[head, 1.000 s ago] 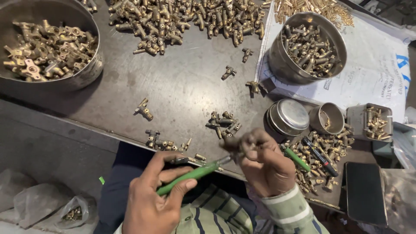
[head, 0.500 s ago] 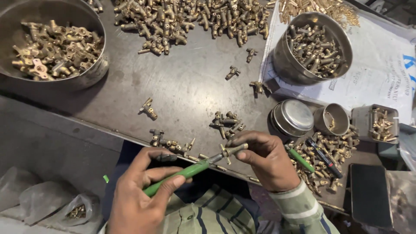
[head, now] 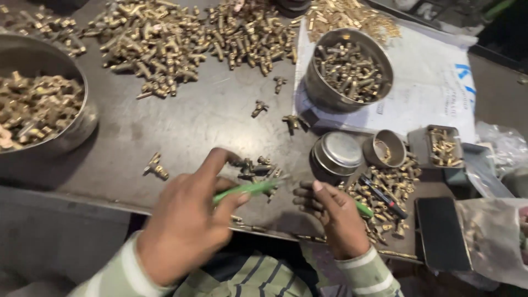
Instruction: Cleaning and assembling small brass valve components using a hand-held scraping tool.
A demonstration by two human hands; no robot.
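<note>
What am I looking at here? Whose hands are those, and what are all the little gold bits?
There is no machine here, just a person working. The picture comes from a camera worn on their head, looking down, so you see their own two hands. The left hand holds a thin green tool. The right hand is curled beside it; whether it holds anything is hard to tell. The gold bits are small brass parts, heaped in a big pile on the dark metal table. More fill a round steel bowl and a larger bowl at the left. A closed round tin sits near the right hand.
</note>
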